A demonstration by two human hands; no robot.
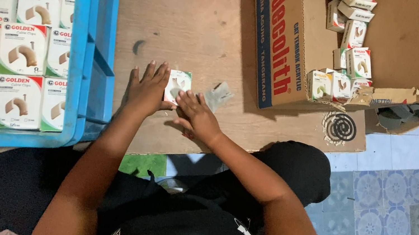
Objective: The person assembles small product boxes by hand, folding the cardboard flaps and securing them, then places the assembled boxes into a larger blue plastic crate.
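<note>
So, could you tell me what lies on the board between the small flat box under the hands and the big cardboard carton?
In the head view, one small clear plastic packet lies between the flat box and the carton.

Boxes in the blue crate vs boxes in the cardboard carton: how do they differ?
The small white-and-green boxes in the blue plastic crate lie flat in tight rows; those in the brown cardboard carton are a loose, tilted jumble. The crate looks nearly full; the carton shows bare floor. Both hold the same kind of box.
</note>
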